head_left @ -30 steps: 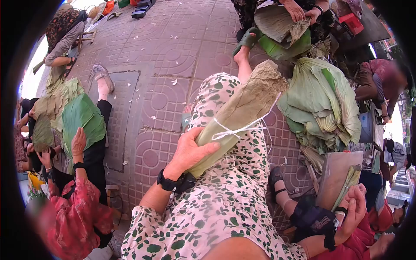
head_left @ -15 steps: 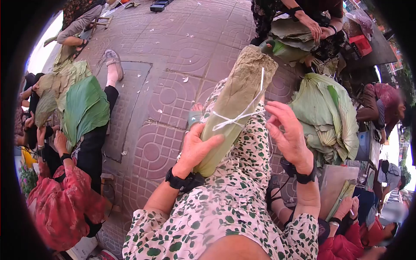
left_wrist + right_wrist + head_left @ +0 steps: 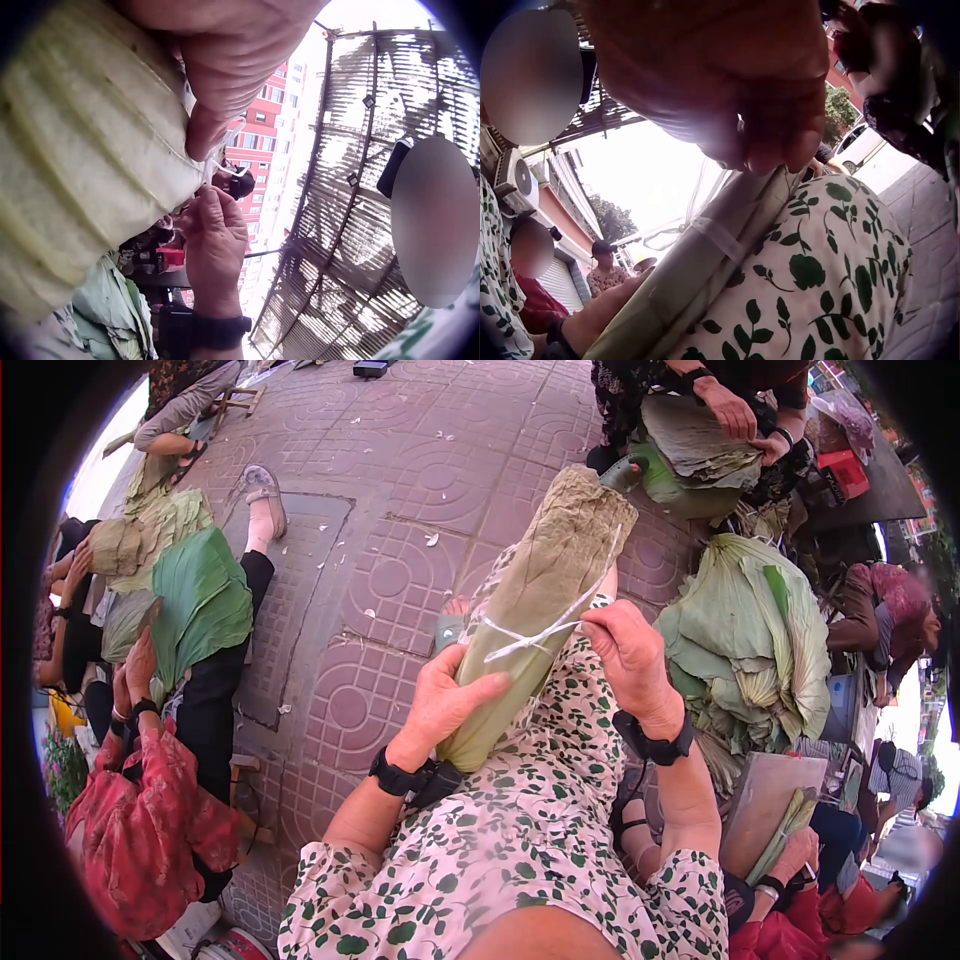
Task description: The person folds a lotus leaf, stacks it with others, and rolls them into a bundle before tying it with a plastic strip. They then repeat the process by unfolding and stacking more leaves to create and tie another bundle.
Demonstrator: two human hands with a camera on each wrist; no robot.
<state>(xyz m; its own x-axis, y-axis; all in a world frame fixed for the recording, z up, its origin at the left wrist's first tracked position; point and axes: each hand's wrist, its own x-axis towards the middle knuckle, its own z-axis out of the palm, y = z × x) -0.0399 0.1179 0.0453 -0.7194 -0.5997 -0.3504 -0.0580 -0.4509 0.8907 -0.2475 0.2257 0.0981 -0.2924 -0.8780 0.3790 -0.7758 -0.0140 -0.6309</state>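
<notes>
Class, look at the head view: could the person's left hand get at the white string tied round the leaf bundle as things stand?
Probably not freely: the left hand grips the leaf bundle just below the white string, so it is busy; the right hand already pinches that string.

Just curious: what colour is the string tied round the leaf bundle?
White string; clearest in the head view.

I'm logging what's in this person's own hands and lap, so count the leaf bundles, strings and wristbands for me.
Rolled leaf bundle: 1, gripped by the left hand
White string: 1, pinched by the right hand
Black wristbands: 2
Total: 4
</notes>
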